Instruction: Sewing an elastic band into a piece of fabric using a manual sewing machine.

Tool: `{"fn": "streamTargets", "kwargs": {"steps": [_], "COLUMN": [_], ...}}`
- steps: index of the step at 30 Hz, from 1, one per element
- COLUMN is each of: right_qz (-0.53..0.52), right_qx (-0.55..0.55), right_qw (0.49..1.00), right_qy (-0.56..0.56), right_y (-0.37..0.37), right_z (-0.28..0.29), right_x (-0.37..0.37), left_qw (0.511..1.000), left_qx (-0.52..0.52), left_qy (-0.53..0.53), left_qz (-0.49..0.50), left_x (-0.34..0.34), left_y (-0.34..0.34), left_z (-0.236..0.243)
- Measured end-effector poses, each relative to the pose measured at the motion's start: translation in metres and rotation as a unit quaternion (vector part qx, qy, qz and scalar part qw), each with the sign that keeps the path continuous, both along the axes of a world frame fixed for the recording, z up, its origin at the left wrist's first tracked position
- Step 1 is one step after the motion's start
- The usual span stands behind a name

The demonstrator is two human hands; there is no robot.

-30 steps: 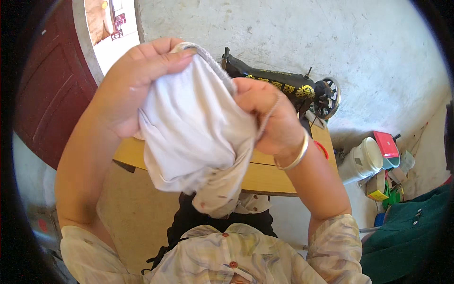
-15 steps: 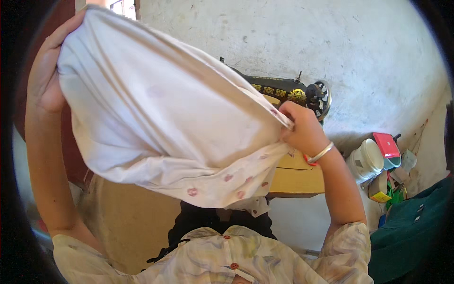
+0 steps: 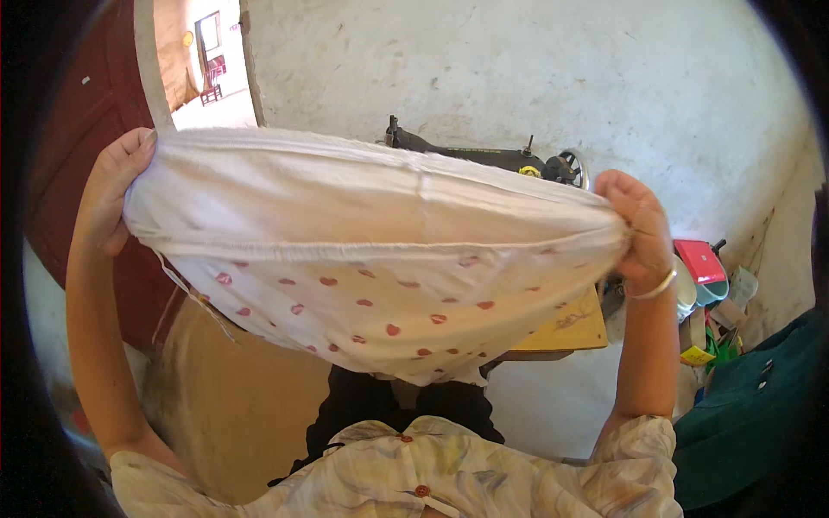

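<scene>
Between my raised hands a white cloth piece [image 3: 380,285] printed with small red hearts is stretched wide, its long upper edge spread apart like an opening. Whether it is a garment or a cover I cannot tell. My left hand [image 3: 123,186] is closed on its left end, thumb along the edge. At the other end my right hand [image 3: 641,229], with a bangle on the wrist, grips the corner and looks slightly blurred. Loose threads hang below the left end. Behind the cloth stands a black sewing machine [image 3: 484,155], its lower part hidden.
The machine's wooden table [image 3: 570,328] shows under the cloth's right side. To the right are a white bucket [image 3: 685,289], a red box-like item [image 3: 701,262] and a dark green cloth [image 3: 760,406]. A dark red door [image 3: 86,112] stands at the left beside a bright doorway.
My left hand has come down and my right hand has moved outward to the right. The cloth went from slanted to nearly level and taut, with more of its heart print showing.
</scene>
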State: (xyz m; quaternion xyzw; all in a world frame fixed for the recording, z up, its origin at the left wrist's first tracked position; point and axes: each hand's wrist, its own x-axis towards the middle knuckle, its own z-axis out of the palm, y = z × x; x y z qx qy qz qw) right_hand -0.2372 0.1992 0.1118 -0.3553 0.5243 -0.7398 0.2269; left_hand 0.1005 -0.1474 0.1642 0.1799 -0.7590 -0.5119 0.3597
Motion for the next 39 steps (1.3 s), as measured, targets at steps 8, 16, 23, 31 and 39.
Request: {"fn": "streamTargets", "kwargs": {"steps": [8, 16, 23, 31, 39], "right_qz": [0.073, 0.044, 0.034, 0.027, -0.152], "right_qx": [0.208, 0.238, 0.298, 0.240, 0.268], "right_qw": [0.973, 0.966, 0.947, 0.966, 0.795], "right_qy": [0.068, 0.094, 0.116, 0.094, 0.523], "right_y": [0.004, -0.049, -0.060, -0.059, -0.074], "right_z": [-0.036, -0.073, -0.096, -0.089, -0.140], "right_x": [0.010, 0.012, -0.004, -0.001, -0.022], "left_qw": [0.977, 0.951, 0.977, 0.940, 0.877], "left_qx": [-0.079, -0.109, -0.194, -0.200, 0.211], "left_qy": [-0.196, -0.285, -0.080, -0.181, -0.206], "left_qz": [0.022, 0.047, -0.020, -0.209, -0.380], "left_x": [0.004, -0.055, -0.137, -0.188, -0.189], "left_y": [-0.024, -0.063, 0.014, 0.059, 0.060], "left_z": [-0.084, -0.206, -0.186, -0.204, -0.214]}}
